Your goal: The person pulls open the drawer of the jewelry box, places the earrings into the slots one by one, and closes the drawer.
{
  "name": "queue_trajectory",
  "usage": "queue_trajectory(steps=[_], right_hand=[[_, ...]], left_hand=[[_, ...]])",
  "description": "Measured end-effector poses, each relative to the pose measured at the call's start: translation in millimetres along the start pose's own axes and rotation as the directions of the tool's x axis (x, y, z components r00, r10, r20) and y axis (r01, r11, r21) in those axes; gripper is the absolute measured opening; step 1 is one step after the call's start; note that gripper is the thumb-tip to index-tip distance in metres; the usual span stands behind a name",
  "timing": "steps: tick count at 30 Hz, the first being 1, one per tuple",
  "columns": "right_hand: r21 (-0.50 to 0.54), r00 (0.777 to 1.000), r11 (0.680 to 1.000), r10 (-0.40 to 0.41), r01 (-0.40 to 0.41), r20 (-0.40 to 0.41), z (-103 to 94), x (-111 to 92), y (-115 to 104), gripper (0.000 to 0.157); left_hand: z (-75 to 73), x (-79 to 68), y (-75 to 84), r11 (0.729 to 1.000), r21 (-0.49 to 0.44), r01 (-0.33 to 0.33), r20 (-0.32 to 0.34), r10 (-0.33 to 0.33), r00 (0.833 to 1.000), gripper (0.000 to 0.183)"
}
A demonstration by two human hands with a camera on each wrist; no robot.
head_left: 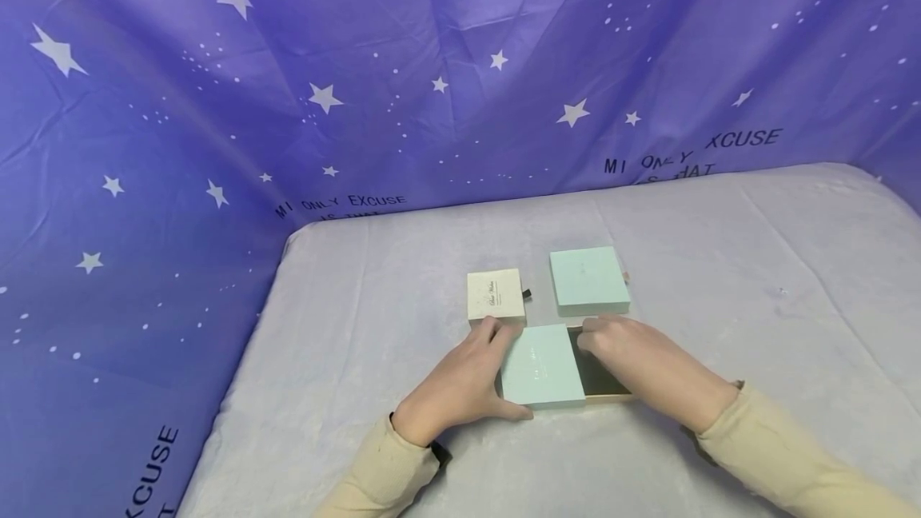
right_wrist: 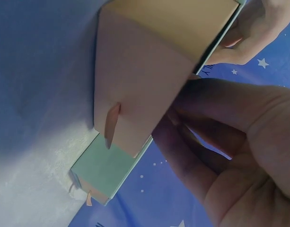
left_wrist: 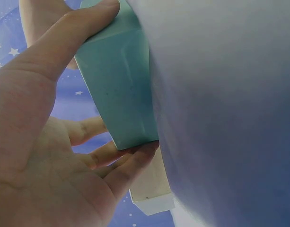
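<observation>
My left hand grips the mint green sleeve of a flat drawer box from its left side, thumb along the near edge and fingers at the far edge. The drawer is slid partly out to the right and shows a dark inside. Over it, my right hand bends its fingers down into the drawer. In the right wrist view, the drawer's pale front carries a ribbon pull. The right fingertips are hidden behind the drawer wall, and I cannot tell whether they pinch anything.
Just beyond my left fingers lies a small cream box with dark lettering and a black tab. A second mint green box with an orange ribbon tab is behind the drawer. Grey cloth covers the table; a purple starry curtain hangs behind.
</observation>
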State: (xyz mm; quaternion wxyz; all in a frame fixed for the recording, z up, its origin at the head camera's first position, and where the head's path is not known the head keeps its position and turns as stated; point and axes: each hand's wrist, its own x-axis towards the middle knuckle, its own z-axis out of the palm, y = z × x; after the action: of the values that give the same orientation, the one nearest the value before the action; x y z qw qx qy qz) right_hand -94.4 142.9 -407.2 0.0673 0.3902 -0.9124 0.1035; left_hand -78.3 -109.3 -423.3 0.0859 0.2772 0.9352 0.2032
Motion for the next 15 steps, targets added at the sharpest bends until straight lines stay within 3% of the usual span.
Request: queue_trajectory(steps=[15], right_hand=[[0.022,0.999,1.000,0.012,-0.011,-0.046,6.2,3.4,0.9,0.033]], left_hand=[[-0.1,0.4,-0.7,1.000,0.000,0.000,0.000,0.000,1.000,0.102]])
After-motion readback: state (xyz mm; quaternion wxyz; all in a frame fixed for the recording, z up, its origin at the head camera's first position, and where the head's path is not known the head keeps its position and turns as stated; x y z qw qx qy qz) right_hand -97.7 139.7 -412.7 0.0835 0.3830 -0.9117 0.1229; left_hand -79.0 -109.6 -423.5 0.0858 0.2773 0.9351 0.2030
